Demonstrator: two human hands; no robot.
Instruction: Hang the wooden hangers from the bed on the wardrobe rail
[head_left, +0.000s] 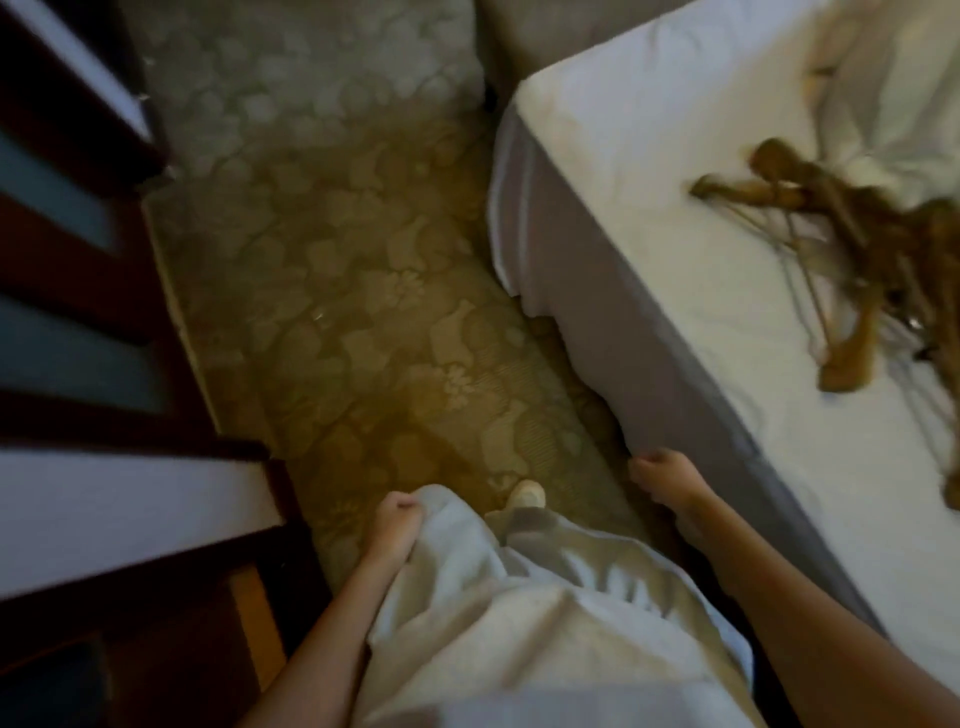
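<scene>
Several wooden hangers (852, 249) are lying tangled at the frame's right on the bed (649, 171), nearer the right hand (662, 480); the left hand (397, 525) is hanging loosely curled, both holding nothing.

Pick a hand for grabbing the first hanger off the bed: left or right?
Right, probably. The right hand hangs beside the bed, on the same side as the wooden hangers piled on the sheet. The left hand is across the body, nearer the dark furniture. Both look empty, loosely curled.
</scene>
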